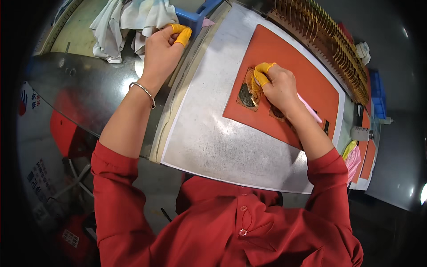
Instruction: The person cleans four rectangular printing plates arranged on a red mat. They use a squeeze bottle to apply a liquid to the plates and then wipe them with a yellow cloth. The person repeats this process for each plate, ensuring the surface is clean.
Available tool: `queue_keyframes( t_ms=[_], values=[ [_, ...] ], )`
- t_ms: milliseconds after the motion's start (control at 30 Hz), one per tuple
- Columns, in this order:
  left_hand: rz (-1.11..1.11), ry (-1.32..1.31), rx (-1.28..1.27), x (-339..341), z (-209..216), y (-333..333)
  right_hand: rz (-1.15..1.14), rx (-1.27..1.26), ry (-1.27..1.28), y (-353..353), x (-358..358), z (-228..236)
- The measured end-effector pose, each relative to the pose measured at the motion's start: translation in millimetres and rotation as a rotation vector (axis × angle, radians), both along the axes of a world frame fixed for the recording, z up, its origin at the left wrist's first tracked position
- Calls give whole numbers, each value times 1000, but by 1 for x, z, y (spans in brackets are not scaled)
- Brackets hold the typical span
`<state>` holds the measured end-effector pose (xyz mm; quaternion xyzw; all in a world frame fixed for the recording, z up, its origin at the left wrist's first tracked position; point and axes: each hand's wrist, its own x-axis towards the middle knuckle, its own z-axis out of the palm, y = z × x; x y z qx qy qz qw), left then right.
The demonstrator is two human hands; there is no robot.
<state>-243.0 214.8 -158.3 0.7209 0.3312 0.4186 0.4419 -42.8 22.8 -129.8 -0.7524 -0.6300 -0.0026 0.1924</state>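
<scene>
Mat [275, 44], beneath the right fingers [260, 80]: smooth, matt, rubber-like. Piece [246, 96], at those fingertips: glossy, translucent in part. Finger covers [266, 67], on both hands' fingers: matt, rubbery. Desk [231, 155], nearer the body than the right fingers: smooth, speckled, shiny in patches. Cloth [147, 15], left of the left fingers [183, 38]: creased, matt. Bin [189, 17], beside the left fingers: smooth plastic. Bracelet [143, 88], below them: polished metal.

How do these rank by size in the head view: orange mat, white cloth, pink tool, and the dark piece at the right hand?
1. Orange mat
2. White cloth, cut off by the picture's edge
3. Dark piece, partly covered by the right hand
4. Pink tool, judged by its visible part
</scene>
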Motion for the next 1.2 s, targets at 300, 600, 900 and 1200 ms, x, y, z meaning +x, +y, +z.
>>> queue_keyframes(
  t_ms=[300, 600, 900, 1200],
  values=[
    [-26, 120, -21, -3, 9, -4, 9, -54, 23, 3, 3, 6],
    [-48, 135, -41, -2, 12, -5, -59, -59, 9, 2, 0, 11],
    [-44, 153, -1, -4, 12, -3, -48, -53, 25, 5, 10, 8],
    [-44, 149, 6, -5, 7, -1, 17, -14, 27, -5, 5, 2]
  ],
)
